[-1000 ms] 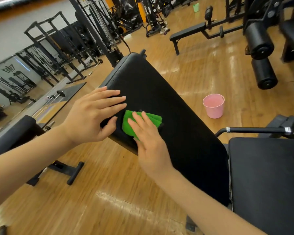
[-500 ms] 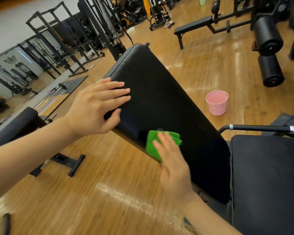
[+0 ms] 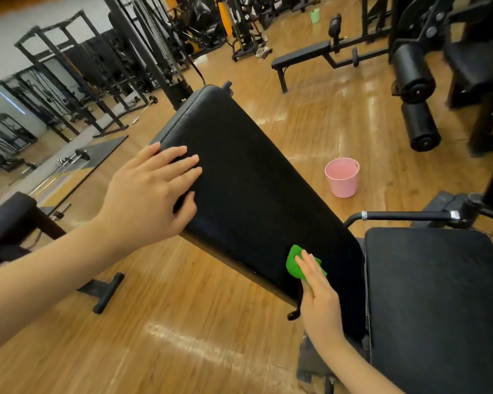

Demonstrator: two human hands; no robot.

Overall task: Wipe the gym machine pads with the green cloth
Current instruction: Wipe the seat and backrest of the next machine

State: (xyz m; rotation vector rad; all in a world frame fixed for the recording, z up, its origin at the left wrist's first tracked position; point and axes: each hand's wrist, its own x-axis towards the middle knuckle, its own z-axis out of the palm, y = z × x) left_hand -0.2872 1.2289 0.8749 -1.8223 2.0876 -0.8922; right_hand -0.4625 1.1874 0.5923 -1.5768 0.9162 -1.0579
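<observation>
Green folded cloth (image 3: pixel 295 264) is pressed by the flat right hand (image 3: pixel 318 297) onto the long black padded backrest (image 3: pixel 248 180), steadied by the flat, spread left hand (image 3: pixel 148 194) against wiping pressure.

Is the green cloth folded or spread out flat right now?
Folded: the cloth sits as a small bunched wad under the right hand.

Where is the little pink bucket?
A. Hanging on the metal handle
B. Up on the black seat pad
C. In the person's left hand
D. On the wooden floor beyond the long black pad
D. The small pink plastic bucket stands by itself on the brown wooden floor, on the far side of the long black padded backrest, and neither hand is near it.
</observation>
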